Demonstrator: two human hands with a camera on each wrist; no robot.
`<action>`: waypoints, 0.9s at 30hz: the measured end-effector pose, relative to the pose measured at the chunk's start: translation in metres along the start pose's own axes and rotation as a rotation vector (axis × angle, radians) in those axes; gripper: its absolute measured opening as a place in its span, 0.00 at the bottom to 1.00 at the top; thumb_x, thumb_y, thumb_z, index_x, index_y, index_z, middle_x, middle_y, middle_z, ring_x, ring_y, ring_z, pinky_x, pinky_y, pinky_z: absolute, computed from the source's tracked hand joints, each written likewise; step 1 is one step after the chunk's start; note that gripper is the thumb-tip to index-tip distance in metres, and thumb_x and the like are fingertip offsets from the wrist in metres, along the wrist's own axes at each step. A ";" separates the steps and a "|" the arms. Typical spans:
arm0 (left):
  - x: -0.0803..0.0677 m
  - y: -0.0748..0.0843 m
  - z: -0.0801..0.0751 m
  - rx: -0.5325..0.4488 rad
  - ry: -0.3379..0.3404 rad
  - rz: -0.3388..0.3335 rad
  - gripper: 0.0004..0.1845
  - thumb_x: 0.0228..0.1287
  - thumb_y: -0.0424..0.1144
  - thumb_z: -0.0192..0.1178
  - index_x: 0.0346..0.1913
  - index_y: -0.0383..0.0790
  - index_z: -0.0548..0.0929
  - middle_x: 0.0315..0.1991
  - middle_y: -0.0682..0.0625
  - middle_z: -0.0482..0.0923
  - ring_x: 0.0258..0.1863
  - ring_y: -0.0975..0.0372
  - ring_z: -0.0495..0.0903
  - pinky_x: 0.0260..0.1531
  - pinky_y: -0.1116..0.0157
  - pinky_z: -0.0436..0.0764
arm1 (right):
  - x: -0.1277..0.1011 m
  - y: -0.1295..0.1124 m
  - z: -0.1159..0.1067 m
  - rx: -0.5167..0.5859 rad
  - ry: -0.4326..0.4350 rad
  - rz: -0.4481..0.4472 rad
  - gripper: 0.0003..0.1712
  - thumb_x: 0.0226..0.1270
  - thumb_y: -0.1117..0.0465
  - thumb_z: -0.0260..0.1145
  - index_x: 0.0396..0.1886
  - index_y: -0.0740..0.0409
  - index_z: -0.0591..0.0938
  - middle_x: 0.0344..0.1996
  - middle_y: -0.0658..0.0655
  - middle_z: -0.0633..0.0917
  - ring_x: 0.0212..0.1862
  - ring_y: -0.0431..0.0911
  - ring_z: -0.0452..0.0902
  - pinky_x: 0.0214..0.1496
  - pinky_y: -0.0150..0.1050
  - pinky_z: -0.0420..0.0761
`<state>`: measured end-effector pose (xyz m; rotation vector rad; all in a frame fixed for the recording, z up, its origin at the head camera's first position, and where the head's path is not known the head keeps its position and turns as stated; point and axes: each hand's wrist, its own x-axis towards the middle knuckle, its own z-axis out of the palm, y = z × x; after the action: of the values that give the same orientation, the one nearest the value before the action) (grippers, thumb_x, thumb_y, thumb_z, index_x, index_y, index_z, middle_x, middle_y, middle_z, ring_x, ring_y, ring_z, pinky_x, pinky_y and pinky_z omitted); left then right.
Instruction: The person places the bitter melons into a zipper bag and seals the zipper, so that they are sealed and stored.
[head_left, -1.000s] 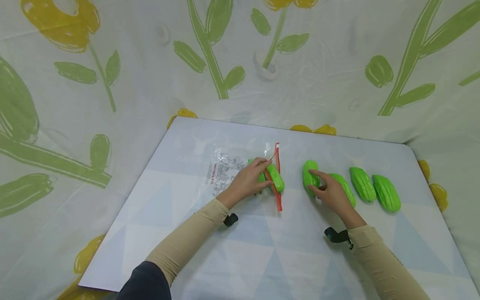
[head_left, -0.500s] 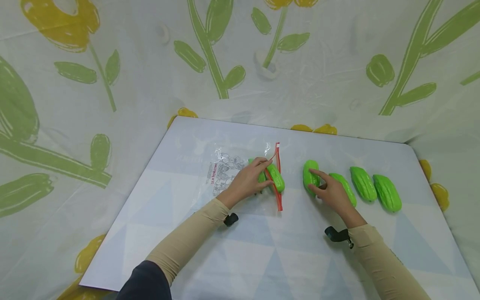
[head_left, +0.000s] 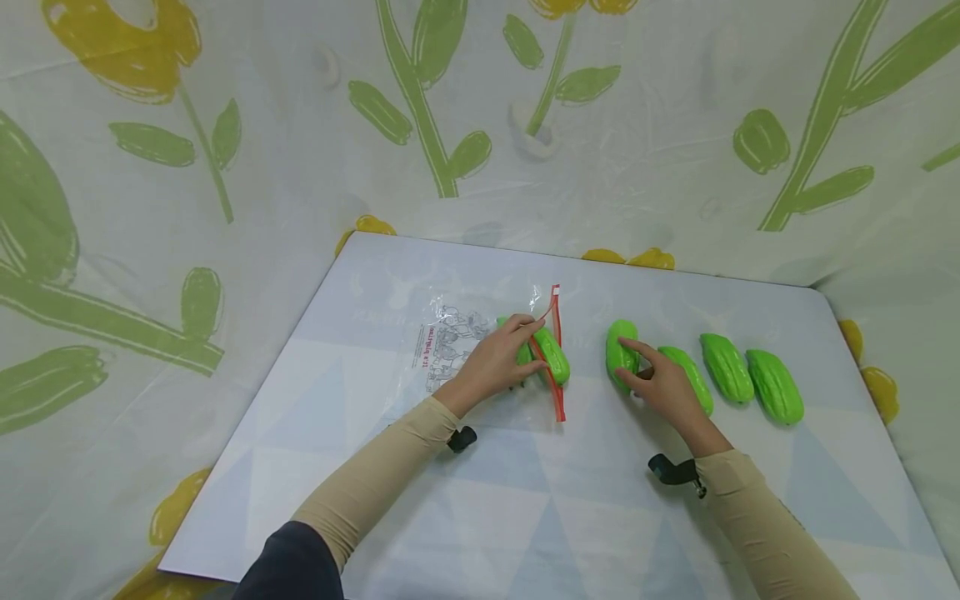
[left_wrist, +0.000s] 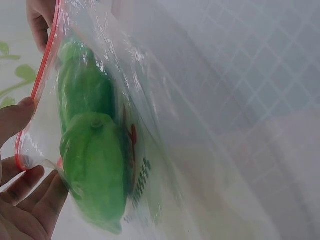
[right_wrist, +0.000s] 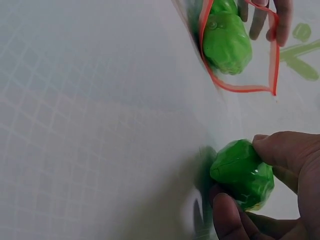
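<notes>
While the left hand [head_left: 501,360] pinched the red-zip bag [head_left: 480,346] mouth open, two green gourds [left_wrist: 92,165] sat inside; four more lay on the pale desk [head_left: 450,508], floral cloth [head_left: 225,167] behind. Right hand [head_left: 667,385] fingers gripped the leftmost loose gourd [head_left: 619,355], glossy and ridged.

Both hands [head_left: 495,362] curled, gripping.

Staged tabletop [head_left: 525,517] booth, floral sheet [head_left: 225,125] backdrop
</notes>
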<state>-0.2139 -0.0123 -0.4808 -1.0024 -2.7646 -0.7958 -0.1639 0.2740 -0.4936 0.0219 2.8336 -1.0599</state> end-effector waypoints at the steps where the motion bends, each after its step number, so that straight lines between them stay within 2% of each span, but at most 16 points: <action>1: 0.000 0.000 0.000 -0.002 0.001 0.000 0.38 0.55 0.54 0.64 0.67 0.43 0.67 0.59 0.52 0.66 0.48 0.64 0.74 0.47 0.67 0.77 | 0.000 0.000 0.000 0.001 0.001 -0.002 0.34 0.62 0.47 0.63 0.68 0.42 0.65 0.32 0.60 0.82 0.27 0.46 0.77 0.24 0.37 0.76; 8: -0.001 0.000 0.000 -0.008 -0.008 -0.026 0.38 0.55 0.55 0.64 0.67 0.44 0.66 0.61 0.52 0.65 0.49 0.62 0.75 0.48 0.65 0.77 | 0.000 0.001 0.001 0.014 0.005 0.000 0.34 0.62 0.47 0.63 0.68 0.41 0.66 0.33 0.60 0.81 0.27 0.46 0.77 0.24 0.37 0.76; 16: -0.001 -0.002 0.000 0.007 -0.035 -0.041 0.38 0.57 0.57 0.61 0.68 0.45 0.64 0.66 0.53 0.63 0.63 0.61 0.66 0.58 0.62 0.71 | 0.000 0.000 0.002 0.028 0.010 -0.004 0.34 0.62 0.47 0.64 0.67 0.40 0.66 0.34 0.61 0.81 0.28 0.46 0.77 0.24 0.37 0.76; 27: 0.000 -0.003 -0.001 -0.022 -0.041 -0.074 0.37 0.59 0.58 0.59 0.69 0.47 0.64 0.66 0.54 0.63 0.62 0.60 0.67 0.57 0.63 0.72 | 0.001 0.000 0.004 0.068 -0.002 -0.009 0.34 0.61 0.45 0.64 0.67 0.37 0.66 0.38 0.60 0.80 0.30 0.47 0.77 0.25 0.38 0.77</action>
<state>-0.2156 -0.0146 -0.4816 -0.9351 -2.8492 -0.8270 -0.1642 0.2709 -0.4968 0.0136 2.7972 -1.1568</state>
